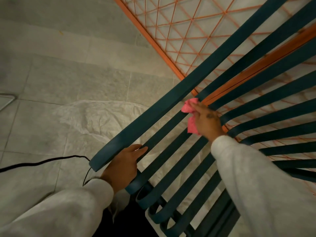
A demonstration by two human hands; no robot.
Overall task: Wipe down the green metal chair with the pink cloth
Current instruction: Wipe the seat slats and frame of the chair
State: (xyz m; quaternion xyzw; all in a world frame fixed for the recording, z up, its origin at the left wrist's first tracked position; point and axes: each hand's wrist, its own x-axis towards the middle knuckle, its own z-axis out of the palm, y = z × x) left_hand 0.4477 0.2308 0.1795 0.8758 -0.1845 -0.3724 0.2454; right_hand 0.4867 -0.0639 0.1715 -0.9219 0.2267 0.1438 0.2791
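The green metal chair (171,98) fills the right half of the view, its flat slats running diagonally from lower left to upper right. My right hand (207,121) holds the pink cloth (189,107) and presses it against a slat near the middle of the seat. Part of the cloth hangs below my palm. My left hand (124,165) grips the front end of a slat beside the wide armrest bar, thumb lying on top.
An orange metal frame (148,37) with a wire lattice stands behind the chair at the upper right. A white plastic sheet (89,122) lies on the tiled floor. A black cable (42,162) runs in from the left edge.
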